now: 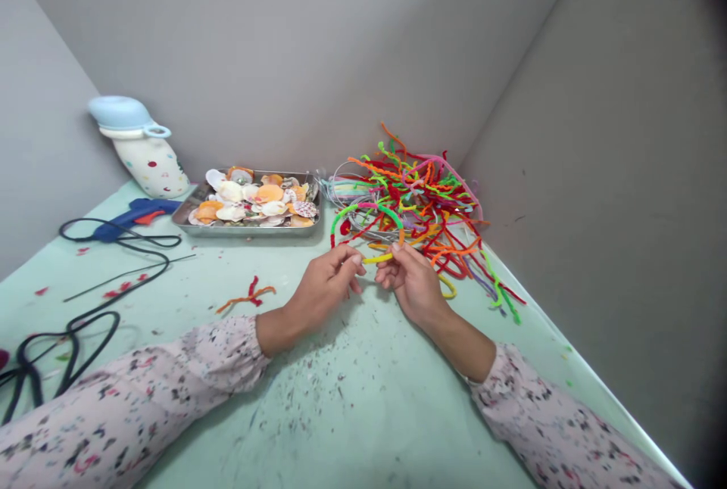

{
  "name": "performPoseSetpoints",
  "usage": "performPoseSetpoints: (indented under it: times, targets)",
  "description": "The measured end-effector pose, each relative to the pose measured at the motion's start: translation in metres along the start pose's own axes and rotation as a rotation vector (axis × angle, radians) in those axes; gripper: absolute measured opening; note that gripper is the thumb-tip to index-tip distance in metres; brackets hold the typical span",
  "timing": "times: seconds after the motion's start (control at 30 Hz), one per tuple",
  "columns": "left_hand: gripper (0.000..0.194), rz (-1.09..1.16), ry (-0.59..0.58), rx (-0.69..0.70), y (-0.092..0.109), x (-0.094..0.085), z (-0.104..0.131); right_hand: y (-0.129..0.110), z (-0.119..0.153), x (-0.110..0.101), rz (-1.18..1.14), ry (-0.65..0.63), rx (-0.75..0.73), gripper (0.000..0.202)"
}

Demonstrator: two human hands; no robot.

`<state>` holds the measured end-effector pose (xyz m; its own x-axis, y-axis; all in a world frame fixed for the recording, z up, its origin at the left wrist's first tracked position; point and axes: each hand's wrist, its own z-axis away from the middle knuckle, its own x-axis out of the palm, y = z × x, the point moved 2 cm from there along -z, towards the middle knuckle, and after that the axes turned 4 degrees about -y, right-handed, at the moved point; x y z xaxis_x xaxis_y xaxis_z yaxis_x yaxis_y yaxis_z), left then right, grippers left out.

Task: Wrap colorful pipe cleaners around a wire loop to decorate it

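Observation:
Between my two hands is a ring of pipe cleaner [391, 213] banded in green, pink, orange, yellow and red. My left hand [329, 277] pinches its yellow stretch from the left, thumb against fingers. From the right, my right hand [413, 281] grips the other end of that yellow stretch with thumb and fingertips. The ring stands up above my fingers, in front of a tangled heap of coloured pipe cleaners [420, 186]. To the left of my left hand, a small twisted orange and red pipe cleaner piece [250, 295] lies on the table.
A metal tray [250, 231] of seashells [266, 197] stands at the back. Left of it are a blue glue gun [133, 218] with a looping black cord [85, 315] and a white bottle [148, 160] with a light blue lid. Grey walls border the pale green table [363, 413].

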<state>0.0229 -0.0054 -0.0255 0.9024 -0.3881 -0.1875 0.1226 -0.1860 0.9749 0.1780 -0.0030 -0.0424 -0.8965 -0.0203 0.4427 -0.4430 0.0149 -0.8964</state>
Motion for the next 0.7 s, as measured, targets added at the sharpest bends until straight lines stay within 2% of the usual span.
performPoseSetpoints:
  times: [0.1, 0.2, 0.43, 0.7]
  targets:
    - [0.031, 0.088, 0.025, -0.057, -0.003, 0.000, -0.002, 0.001, 0.001, -0.001, 0.051, -0.037, -0.026, 0.024]
    - [0.030, 0.058, 0.031, -0.060, -0.005, -0.001, -0.003, 0.003, 0.001, -0.001, 0.079, -0.054, -0.043, 0.025]
    - [0.013, -0.114, 0.033, 0.026, 0.000, -0.001, 0.000, 0.003, 0.000, 0.000, 0.086, -0.040, -0.034, 0.026]
    - [0.013, -0.273, 0.072, 0.127, 0.008, -0.004, 0.003, 0.001, -0.001, 0.000, 0.004, -0.018, -0.007, 0.033]
